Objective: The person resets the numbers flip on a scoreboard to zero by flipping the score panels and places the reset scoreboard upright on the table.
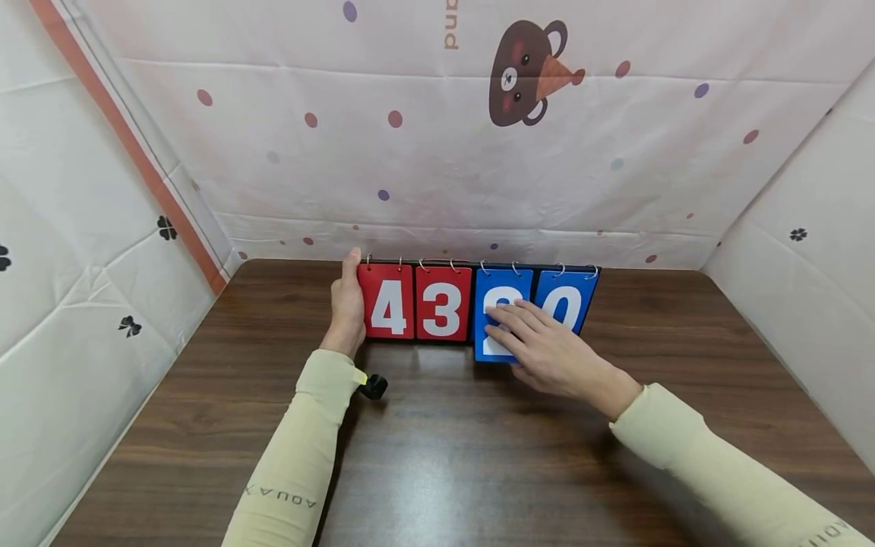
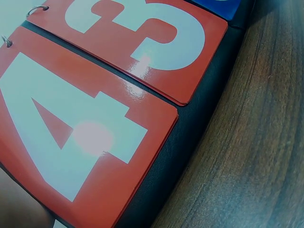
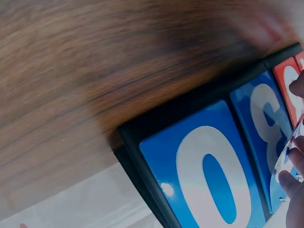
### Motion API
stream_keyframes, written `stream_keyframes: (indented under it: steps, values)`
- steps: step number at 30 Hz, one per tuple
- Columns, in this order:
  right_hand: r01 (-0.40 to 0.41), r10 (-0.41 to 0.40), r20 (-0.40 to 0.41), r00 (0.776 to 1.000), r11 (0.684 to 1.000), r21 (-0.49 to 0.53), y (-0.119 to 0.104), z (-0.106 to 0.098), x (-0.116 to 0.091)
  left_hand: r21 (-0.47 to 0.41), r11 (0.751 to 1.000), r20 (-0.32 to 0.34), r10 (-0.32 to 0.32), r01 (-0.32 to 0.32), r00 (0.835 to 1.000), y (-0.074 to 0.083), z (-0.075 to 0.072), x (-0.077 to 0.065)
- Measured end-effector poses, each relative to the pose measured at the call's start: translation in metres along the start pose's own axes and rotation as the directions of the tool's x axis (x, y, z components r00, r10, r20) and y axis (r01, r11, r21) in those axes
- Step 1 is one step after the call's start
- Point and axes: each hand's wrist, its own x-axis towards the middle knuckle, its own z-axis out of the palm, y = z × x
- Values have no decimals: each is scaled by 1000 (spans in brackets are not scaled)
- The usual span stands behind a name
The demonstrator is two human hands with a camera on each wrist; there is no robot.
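A tabletop flip scoreboard [image 1: 472, 340] with a black backing stands near the back of the table. Its red cards show 4 [image 1: 386, 304] and 3 [image 1: 443, 304]. My left hand [image 1: 347, 315] grips its left end, thumb up by the top corner. A blue number card [image 1: 484, 292] tilts forward off the board, pinched by my right hand [image 1: 557, 357], whose fingers lie across its front and partly hide the numeral. Behind it, another blue card [image 3: 259, 102] is partly visible in the right wrist view. The outermost blue card [image 3: 190, 166] reads 0.
Metal rings [image 1: 516, 268] hold the cards along the top edge. Under the board lies a dark wood-grain table [image 1: 424, 456]. A printed cloth wall [image 1: 273, 152] with dots and a bear rises close behind. A small black device [image 1: 373, 386] sits at the left wrist.
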Motion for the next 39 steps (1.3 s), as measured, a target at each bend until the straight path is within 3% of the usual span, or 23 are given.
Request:
stream_keyframes:
  steps: [8,16,22,33,39]
  values:
    - [20,-21,-49,999,1000,-22,2,12,0,8,1000,2,-1,1,1000,-1,-2,0]
    - [34,-31,32,999,994,-100,0,18,0,8,1000,4,5,-5,1000,-1,-2,1]
    - [41,-38,33,999,992,-116,0,18,0,1,1000,10,2,-2,1000,0,-1,0]
    - [27,-34,-117,993,998,-61,1,2,13,-4,1000,5,8,-8,1000,-2,1,1]
    - [12,-25,-224,974,998,-60,4,-12,30,-4,1000,5,3,-3,1000,-2,0,1]
